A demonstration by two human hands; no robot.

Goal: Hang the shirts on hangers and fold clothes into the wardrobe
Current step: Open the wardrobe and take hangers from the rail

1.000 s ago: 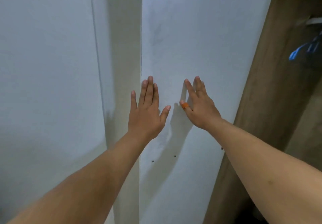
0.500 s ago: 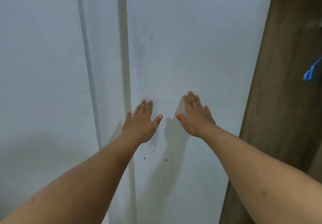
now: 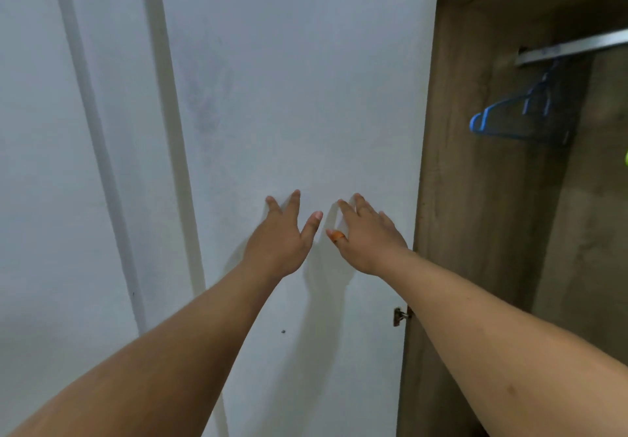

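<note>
**Head view: both palms flat on the white wardrobe door**

Head view, left hand (image 3: 276,244) and right hand (image 3: 365,243) spread, fingers straight, pressed side by side against the wardrobe door (image 3: 306,96), grasping nothing. Blue hangers (image 3: 509,120) on the rail (image 3: 574,49) inside the wardrobe, near its upper right corner. No shirts in sight. Likely risk: too hard a shove, straining the hinge (image 3: 400,316).

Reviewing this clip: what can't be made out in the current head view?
- Wardrobe interior: mostly cut off by the right edge; no shirts in view.
- Blue hangers on the rail: blurred and overlapping, count unclear.
- Yellow-green item: only a sliver at the right edge.
- Left hand and right hand on the white door: palms hidden, so pressure unclear.
</note>
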